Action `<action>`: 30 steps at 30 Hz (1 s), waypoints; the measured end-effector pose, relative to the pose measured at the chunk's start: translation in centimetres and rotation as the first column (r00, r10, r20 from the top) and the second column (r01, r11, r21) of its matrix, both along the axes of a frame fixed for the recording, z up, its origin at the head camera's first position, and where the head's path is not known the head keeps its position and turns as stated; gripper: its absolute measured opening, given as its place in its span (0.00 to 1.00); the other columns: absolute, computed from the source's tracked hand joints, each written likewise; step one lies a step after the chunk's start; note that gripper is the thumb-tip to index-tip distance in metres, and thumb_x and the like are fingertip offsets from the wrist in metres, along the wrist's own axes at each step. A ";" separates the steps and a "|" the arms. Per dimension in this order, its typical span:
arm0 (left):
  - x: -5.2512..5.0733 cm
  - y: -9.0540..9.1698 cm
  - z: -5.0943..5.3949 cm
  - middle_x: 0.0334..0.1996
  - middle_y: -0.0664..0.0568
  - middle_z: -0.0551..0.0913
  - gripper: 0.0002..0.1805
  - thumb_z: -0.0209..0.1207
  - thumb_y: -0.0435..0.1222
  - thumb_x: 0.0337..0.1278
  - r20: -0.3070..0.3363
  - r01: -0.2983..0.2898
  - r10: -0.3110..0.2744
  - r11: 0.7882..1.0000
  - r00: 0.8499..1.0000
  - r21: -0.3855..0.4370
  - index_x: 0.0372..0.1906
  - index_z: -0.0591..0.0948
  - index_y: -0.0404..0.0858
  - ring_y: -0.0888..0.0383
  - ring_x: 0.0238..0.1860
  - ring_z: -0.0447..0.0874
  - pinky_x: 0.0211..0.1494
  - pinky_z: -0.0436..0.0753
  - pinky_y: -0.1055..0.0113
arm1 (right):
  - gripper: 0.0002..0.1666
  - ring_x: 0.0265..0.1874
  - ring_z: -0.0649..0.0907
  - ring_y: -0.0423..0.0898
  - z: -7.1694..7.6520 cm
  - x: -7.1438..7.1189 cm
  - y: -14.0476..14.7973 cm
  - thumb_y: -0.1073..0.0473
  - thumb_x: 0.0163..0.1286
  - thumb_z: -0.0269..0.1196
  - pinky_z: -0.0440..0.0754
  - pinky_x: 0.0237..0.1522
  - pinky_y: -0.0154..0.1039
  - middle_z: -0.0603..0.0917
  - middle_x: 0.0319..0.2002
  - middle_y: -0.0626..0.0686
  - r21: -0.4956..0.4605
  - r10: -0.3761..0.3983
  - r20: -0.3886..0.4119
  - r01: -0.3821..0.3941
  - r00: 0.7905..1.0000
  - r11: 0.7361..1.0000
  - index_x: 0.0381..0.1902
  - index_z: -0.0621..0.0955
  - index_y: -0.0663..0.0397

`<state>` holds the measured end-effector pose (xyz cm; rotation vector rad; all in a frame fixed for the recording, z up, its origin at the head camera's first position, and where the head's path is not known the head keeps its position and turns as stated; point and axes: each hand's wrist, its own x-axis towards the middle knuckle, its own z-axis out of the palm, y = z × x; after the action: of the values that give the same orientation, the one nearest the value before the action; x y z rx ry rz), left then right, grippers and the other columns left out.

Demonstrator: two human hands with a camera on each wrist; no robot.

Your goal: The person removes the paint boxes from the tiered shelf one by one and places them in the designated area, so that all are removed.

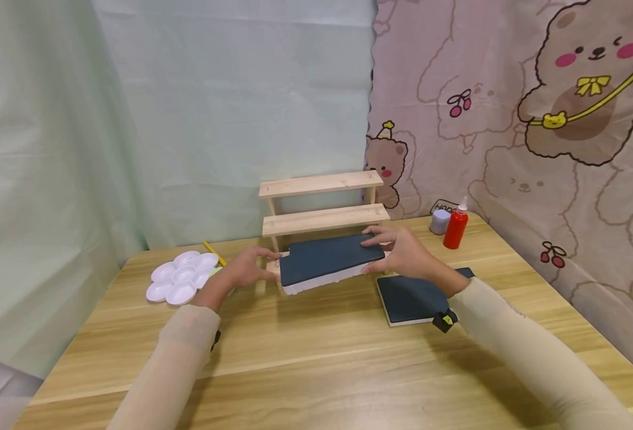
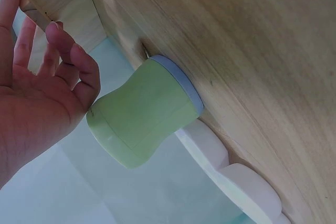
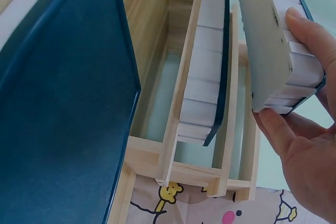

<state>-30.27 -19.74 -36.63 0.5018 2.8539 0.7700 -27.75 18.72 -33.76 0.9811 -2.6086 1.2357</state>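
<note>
1. The held block (image 1: 329, 270), in front of the wooden shelf (image 1: 324, 220) and over its lowest tier, has a smooth, dark navy top and white sides scored into segments (the right wrist view also shows a pale, flat underside with a few small dark specks).
2. The right hand (image 1: 405, 254) holds that block's right end, its grip spread across the thickness, fingers on one face and thumb on another.
3. The left hand (image 1: 245, 267) holds the left end, its grip curved about the corner with fingers and thumb apart.
4. A matching block (image 3: 202, 77), white-sided with a navy face, rests on a tier of the shelf, below the held one.
5. A third navy block (image 1: 410, 298) lies flat on the counter (image 1: 322, 370), right of the shelf and nearer the person, partly hidden by the right forearm.
6. Left of the shelf are a white flower-shaped palette (image 1: 182, 276), a yellow stick (image 1: 214, 254) and a green container (image 2: 144, 111) with a bluish rim.
7. Right of the shelf stand a red bottle (image 1: 455, 230) with a pale nozzle and a lavender jar (image 1: 440, 221).
</note>
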 end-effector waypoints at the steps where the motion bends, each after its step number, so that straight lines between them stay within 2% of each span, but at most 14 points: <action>1: 0.0 0.0 0.1 0.62 0.38 0.76 0.33 0.75 0.43 0.49 0.004 0.007 -0.007 1.000 1.000 0.000 0.62 0.80 0.39 0.36 0.67 0.67 0.65 0.69 0.42 | 0.32 0.64 0.75 0.55 0.0 0.1 0.0 0.50 0.48 0.81 0.80 0.54 0.53 0.78 0.63 0.58 0.003 -0.002 0.002 0.002 1.000 1.000 0.51 0.87 0.56; 8: 0.2 0.1 0.3 0.63 0.40 0.76 0.33 0.74 0.44 0.50 0.012 -0.008 0.008 1.000 1.000 0.003 0.63 0.80 0.41 0.37 0.68 0.66 0.66 0.69 0.42 | 0.32 0.65 0.75 0.55 0.0 0.7 0.1 0.48 0.47 0.81 0.81 0.54 0.52 0.79 0.63 0.54 0.020 -0.032 -0.015 0.032 0.999 0.999 0.50 0.88 0.54; 18: 0.3 0.2 0.1 0.64 0.39 0.75 0.33 0.74 0.45 0.50 0.019 -0.029 0.030 1.000 0.999 -0.008 0.63 0.80 0.42 0.36 0.68 0.65 0.66 0.68 0.41 | 0.30 0.65 0.75 0.56 -0.3 1.5 0.3 0.49 0.48 0.81 0.80 0.54 0.54 0.80 0.61 0.54 0.005 -0.015 -0.033 0.015 0.999 1.000 0.49 0.88 0.54; 30: 0.2 0.1 0.1 0.63 0.39 0.76 0.33 0.74 0.44 0.50 0.020 -0.010 0.010 1.000 1.000 0.023 0.63 0.80 0.40 0.36 0.68 0.66 0.67 0.67 0.42 | 0.30 0.65 0.75 0.56 -0.6 2.3 0.7 0.49 0.47 0.81 0.81 0.53 0.53 0.80 0.61 0.54 0.025 -0.003 -0.043 0.004 0.999 1.000 0.48 0.88 0.54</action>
<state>-30.05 -19.65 -36.55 0.4804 2.8351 0.8059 -25.42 19.41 -34.39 0.9956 -2.5984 1.1704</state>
